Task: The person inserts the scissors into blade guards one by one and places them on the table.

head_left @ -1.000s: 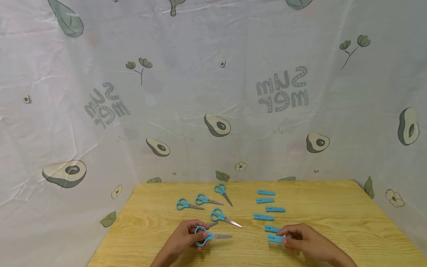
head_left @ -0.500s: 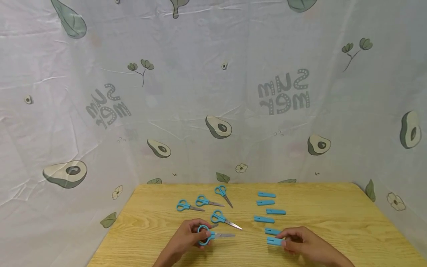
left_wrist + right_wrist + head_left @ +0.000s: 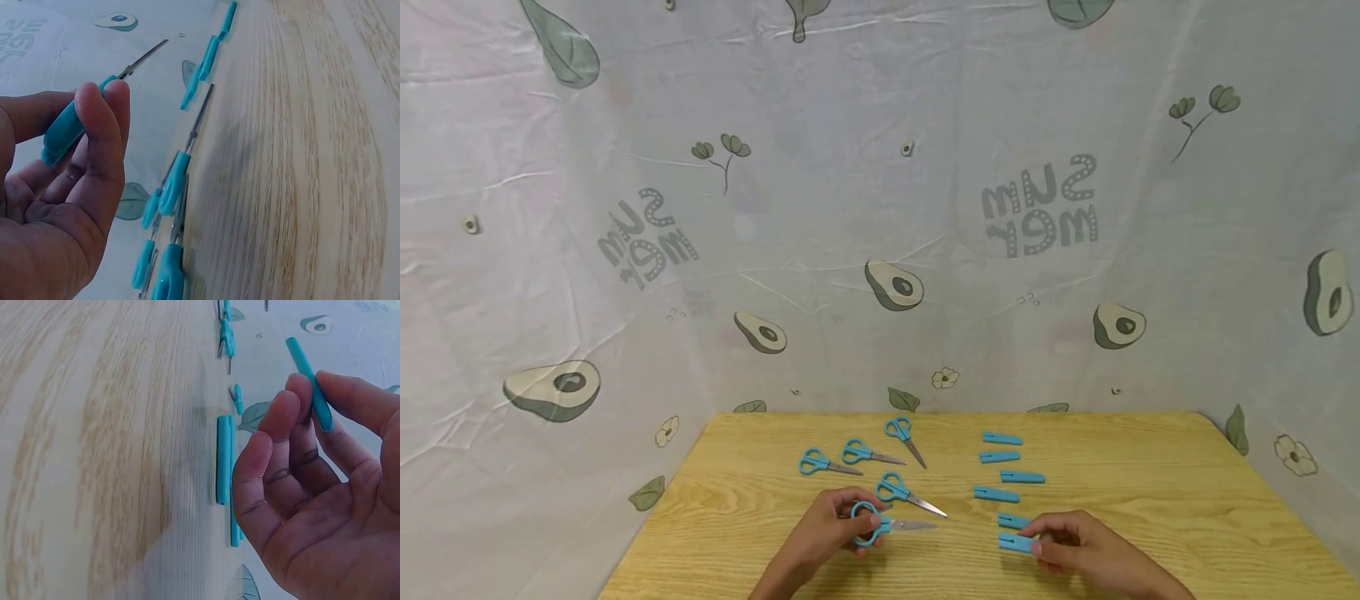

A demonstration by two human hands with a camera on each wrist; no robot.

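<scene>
My left hand (image 3: 827, 521) pinches a pair of scissors (image 3: 913, 525) by its blue handle, blades toward the right and held above the table. In the left wrist view thumb and fingertips press on the handle of these scissors (image 3: 64, 132). My right hand (image 3: 1082, 546) holds a blue blade cover (image 3: 1013, 542) between thumb and fingers, its slotted end facing the scissors. A gap lies between blades and cover. The right wrist view shows that cover (image 3: 302, 361) raised off the table. Another blade tip (image 3: 886, 507) shows behind my left hand; its handle is hidden.
On the wooden table (image 3: 737, 533) lie several blue-handled scissors (image 3: 891, 487) beyond my left hand. Several blue covers (image 3: 996, 494) lie in a loose column at the right, one (image 3: 1011, 521) just behind the held cover. A printed curtain (image 3: 820, 208) surrounds the table.
My left hand has shifted a little to the right with the scissors, toward the cover. The right hand keeps its hold on the cover and has barely moved. The head view has tilted slightly.
</scene>
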